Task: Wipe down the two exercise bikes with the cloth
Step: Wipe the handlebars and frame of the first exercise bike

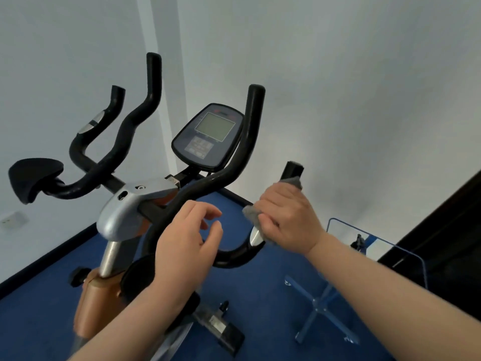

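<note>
The floor (273, 295) was covered in deep blue carpet, bordered by a dark skirting strip where it met plain pale grey-white walls (364, 100), and a wall socket (14, 220) sat low on the left. A dark panel (447, 238) filled the right edge, and near it a blue metal stand (322, 308) with crossed legs and a thin blue frame stood on the carpet. The exercise bike (125, 214) rose in the middle: a smooth silver moulded housing on a brushed metal post, copper-orange body panels below, and curved handlebars (234, 162) sheathed in matte black foam. A black padded rest (31, 178) jutted out at the far left. Between the bars sat the console (208, 136), a rounded dark blue-grey plate with a dull grey square screen and a block of small buttons. The grey cloth (253, 217) looked soft and crumpled; it was wrapped round the right-hand grip of the handlebars, near a shiny metal sensor plate, with a corner poking out above the fist. The right hand (289, 217) curled round the cloth and bar, clutching both. The left hand (187, 238) hovered by the lower curve of the bar, fingers loosely bent and holding nothing.
</note>
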Available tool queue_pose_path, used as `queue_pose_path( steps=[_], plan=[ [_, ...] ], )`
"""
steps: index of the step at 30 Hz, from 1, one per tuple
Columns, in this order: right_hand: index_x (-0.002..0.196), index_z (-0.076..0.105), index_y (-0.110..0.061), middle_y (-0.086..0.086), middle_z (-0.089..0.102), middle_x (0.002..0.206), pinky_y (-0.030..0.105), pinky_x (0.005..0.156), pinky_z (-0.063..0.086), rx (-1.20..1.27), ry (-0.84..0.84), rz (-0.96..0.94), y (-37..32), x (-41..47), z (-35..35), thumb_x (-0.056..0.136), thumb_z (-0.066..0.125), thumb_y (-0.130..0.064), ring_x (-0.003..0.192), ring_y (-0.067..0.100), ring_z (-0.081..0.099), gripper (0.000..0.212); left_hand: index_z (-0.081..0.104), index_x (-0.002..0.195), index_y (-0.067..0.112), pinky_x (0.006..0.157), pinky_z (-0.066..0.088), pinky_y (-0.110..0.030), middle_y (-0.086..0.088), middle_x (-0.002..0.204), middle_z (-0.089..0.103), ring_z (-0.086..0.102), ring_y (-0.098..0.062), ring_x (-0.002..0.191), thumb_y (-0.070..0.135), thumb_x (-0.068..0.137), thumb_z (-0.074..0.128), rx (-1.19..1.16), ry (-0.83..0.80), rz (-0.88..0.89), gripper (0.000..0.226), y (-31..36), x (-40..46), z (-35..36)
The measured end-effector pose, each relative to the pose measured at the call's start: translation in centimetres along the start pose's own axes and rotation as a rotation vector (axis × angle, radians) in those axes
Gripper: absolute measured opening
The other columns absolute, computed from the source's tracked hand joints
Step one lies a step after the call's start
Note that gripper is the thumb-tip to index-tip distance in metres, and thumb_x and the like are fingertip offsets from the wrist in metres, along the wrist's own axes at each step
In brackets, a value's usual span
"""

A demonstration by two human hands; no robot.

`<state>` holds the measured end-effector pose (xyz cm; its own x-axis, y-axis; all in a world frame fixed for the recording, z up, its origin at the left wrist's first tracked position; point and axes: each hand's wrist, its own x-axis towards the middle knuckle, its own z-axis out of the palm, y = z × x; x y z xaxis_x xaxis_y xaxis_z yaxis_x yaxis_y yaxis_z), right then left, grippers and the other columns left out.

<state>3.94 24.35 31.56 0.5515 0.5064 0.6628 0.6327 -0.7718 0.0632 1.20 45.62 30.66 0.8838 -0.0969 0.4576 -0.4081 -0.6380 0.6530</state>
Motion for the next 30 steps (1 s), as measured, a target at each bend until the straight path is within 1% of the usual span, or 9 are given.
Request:
queue_pose_path(
  steps=[6, 9, 14, 18, 21, 24, 27, 29, 30],
  plan=[
    [0.07, 0.066, -0.008, 0.003, 0.062, 0.075, 0.04, 0.082, 0.042, 0.143, 0.294, 0.298, -3.7, -1.8, 3.8, 0.082, 0.055, -0.014, 0.078, 0.022, 0.056, 0.018, 0.059, 0.087, 0.031, 0.057, 0.041, -0.018, 0.017, 0.086, 0.056, 0.055, -0.006, 0.081, 0.025, 0.083, 0.055, 0.014, -0.015, -0.018, 0.008, 0.2, 0.1, 0.0],
    [0.073, 0.068, -0.01, 0.004, 0.064, 0.074, 0.037, 0.082, 0.045, 0.109, 0.24, 0.061, -2.4, -1.9, 3.5, 0.083, 0.053, -0.021, 0.075, 0.023, 0.057, 0.021, 0.059, 0.086, 0.03, 0.057, 0.04, -0.017, 0.016, 0.085, 0.057, 0.055, -0.006, 0.081, 0.022, 0.083, 0.058, 0.04, -0.026, -0.002, 0.009, 0.2, 0.1, -0.1],
    [0.067, 0.066, -0.009, 0.004, 0.061, 0.062, 0.034, 0.068, 0.048, -0.048, 0.03, -0.266, 3.5, 1.3, 0.2, 0.083, 0.048, -0.027, 0.06, 0.025, 0.056, 0.03, 0.058, 0.085, 0.034, 0.056, 0.039, -0.017, 0.017, 0.087, 0.057, 0.056, -0.005, 0.081, 0.022, 0.083, 0.058, 0.006, -0.008, -0.041, 0.013, 0.1, 0.0, -0.1],
    [0.057, 0.059, -0.011, 0.002, 0.057, 0.055, 0.033, 0.059, 0.048, -0.196, 0.043, -0.352, 6.8, 3.9, -1.5, 0.082, 0.054, -0.026, 0.053, 0.024, 0.052, 0.029, 0.057, 0.086, 0.036, 0.056, 0.036, -0.014, 0.018, 0.09, 0.056, 0.057, -0.004, 0.081, 0.023, 0.082, 0.057, 0.012, -0.013, -0.036, 0.013, 0.1, -0.1, -0.1],
    [0.054, 0.055, -0.01, 0.002, 0.054, 0.052, 0.033, 0.042, 0.041, -0.114, 0.169, -0.123, 6.7, 4.1, -1.1, 0.085, 0.056, -0.023, 0.049, 0.021, 0.048, 0.034, 0.056, 0.085, 0.036, 0.056, 0.036, -0.013, 0.019, 0.09, 0.056, 0.056, -0.004, 0.082, 0.024, 0.082, 0.057, 0.014, -0.015, -0.048, 0.013, 0.2, 0.0, -0.1],
    [0.058, 0.056, -0.005, 0.005, 0.05, 0.053, 0.035, 0.043, 0.041, 0.056, 0.35, 0.272, 4.9, 3.3, 0.2, 0.091, 0.051, -0.021, 0.048, 0.022, 0.045, 0.037, 0.057, 0.086, 0.035, 0.056, 0.034, -0.012, 0.02, 0.087, 0.055, 0.055, -0.001, 0.084, 0.023, 0.082, 0.058, 0.046, -0.027, -0.069, 0.013, 0.4, 0.0, -0.1],
    [0.07, 0.058, -0.006, 0.004, 0.053, 0.059, 0.043, 0.05, 0.05, 0.398, 0.673, 0.821, 2.3, 3.8, 1.6, 0.096, 0.046, -0.027, 0.055, 0.027, 0.057, 0.035, 0.059, 0.087, 0.032, 0.056, 0.033, -0.012, 0.02, 0.083, 0.054, 0.053, 0.003, 0.083, 0.022, 0.083, 0.06, 0.079, -0.039, -0.082, 0.01, 0.6, 0.1, 0.0],
    [0.086, 0.062, -0.011, 0.004, 0.067, 0.074, 0.049, 0.065, 0.055, 0.592, 0.88, 1.122, 0.5, 3.9, 2.0, 0.099, 0.041, -0.033, 0.072, 0.025, 0.068, 0.034, 0.06, 0.086, 0.031, 0.056, 0.032, -0.012, 0.018, 0.082, 0.054, 0.052, 0.004, 0.082, 0.022, 0.084, 0.059, 0.084, -0.038, -0.087, 0.009, 0.7, 0.1, 0.0],
    [0.097, 0.064, -0.013, 0.005, 0.071, 0.086, 0.044, 0.075, 0.055, 0.585, 0.915, 1.211, -0.5, 3.5, 2.2, 0.099, 0.039, -0.035, 0.082, 0.021, 0.068, 0.033, 0.06, 0.086, 0.03, 0.056, 0.032, -0.012, 0.017, 0.082, 0.054, 0.052, 0.003, 0.082, 0.022, 0.084, 0.059, 0.087, -0.039, -0.088, 0.008, 0.8, 0.1, 0.0]
  ],
)
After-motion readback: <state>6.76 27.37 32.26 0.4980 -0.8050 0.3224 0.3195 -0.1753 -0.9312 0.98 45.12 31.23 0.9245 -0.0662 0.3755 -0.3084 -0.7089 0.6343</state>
